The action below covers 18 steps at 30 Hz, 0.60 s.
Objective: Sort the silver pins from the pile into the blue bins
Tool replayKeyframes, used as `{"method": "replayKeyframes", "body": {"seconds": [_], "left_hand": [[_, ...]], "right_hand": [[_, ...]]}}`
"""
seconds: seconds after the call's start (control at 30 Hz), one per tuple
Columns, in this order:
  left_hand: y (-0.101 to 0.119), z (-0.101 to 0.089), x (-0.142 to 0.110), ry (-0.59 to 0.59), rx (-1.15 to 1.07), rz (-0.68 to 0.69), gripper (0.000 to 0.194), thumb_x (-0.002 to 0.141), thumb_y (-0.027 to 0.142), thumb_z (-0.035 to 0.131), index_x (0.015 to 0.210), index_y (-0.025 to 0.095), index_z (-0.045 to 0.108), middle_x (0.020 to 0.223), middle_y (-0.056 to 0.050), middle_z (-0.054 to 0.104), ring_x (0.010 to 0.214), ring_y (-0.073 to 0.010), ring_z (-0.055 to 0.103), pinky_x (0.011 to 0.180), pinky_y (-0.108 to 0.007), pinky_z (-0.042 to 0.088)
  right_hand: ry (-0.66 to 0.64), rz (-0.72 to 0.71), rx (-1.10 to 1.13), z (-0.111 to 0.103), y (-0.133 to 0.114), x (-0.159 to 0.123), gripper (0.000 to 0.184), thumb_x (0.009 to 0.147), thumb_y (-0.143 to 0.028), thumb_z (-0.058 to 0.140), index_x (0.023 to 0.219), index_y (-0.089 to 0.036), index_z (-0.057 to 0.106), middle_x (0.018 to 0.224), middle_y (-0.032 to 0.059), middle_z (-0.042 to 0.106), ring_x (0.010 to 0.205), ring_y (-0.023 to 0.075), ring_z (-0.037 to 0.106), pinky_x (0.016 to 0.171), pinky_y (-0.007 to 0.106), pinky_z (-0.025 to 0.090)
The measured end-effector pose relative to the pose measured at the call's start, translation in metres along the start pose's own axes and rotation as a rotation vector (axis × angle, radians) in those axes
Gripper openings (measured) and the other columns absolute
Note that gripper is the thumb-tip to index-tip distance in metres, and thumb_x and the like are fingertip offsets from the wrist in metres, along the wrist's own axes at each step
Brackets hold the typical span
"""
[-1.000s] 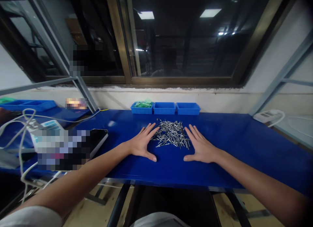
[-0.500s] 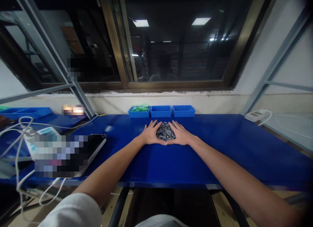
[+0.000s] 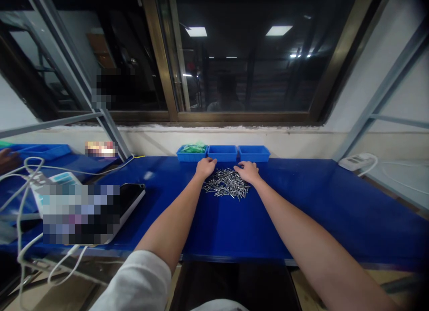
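Observation:
A loose pile of small shiny metal pins, rivet-like with thin shanks [image 3: 228, 184], lies spread on the blue tabletop [image 3: 214, 233]. My left hand [image 3: 205, 168] is at the pile's far left edge, its fingers bent inward and apart from the other hand. At the far right edge, my right hand [image 3: 248, 170] curves its fingers toward the pile, with the thumb apart. No pin shows lifted in either hand. Some fingertips are hard to make out.
Behind the pile stand blue bins: a left bin [image 3: 192, 155] with green bags, a middle bin [image 3: 222, 153] and a right bin [image 3: 254, 153]. A partly blurred device [image 3: 132, 195] with white cables sits left. Another person's hand [image 3: 8, 161] shows at the left edge. A power strip [image 3: 357, 161] lies right.
My hands were cupped around a compact heap with thumbs meeting at its near side. They have drawn apart to its far side, and the pins now spread wider and nearer to me.

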<state>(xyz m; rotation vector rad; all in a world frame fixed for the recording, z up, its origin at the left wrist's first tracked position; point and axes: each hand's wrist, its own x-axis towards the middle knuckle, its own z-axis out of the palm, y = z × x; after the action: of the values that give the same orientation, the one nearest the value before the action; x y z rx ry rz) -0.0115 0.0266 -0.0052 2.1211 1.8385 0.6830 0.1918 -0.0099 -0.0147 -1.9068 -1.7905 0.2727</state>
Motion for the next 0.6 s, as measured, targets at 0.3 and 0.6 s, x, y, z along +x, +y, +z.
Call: {"method": "replayKeyframes", "body": {"seconds": [0.3,0.6], "left_hand": [[0.013,0.013,-0.008,0.003,0.230,0.035,0.036,0.078,0.035,0.041,0.097,0.018,0.066,0.103,-0.013,0.062,0.104,-0.0246,0.052,0.089,-0.034,0.039],[0.025,0.011,-0.018,0.016,0.317,0.124,0.037,0.080,0.037,0.038,0.095,0.019,0.066,0.102,-0.014,0.060,0.095,-0.0265,0.056,0.080,-0.036,0.043]], "right_hand": [[-0.052,-0.072,0.005,0.003,-0.001,0.004,0.031,0.074,-0.050,0.048,0.083,-0.028,0.068,0.095,0.0036,0.066,0.101,0.0258,0.051,0.085,0.041,0.035],[-0.074,-0.131,0.041,0.000,0.001,0.003,0.021,0.072,-0.041,0.055,0.083,-0.027,0.068,0.088,0.0015,0.067,0.092,0.0216,0.056,0.079,0.034,0.039]]}}
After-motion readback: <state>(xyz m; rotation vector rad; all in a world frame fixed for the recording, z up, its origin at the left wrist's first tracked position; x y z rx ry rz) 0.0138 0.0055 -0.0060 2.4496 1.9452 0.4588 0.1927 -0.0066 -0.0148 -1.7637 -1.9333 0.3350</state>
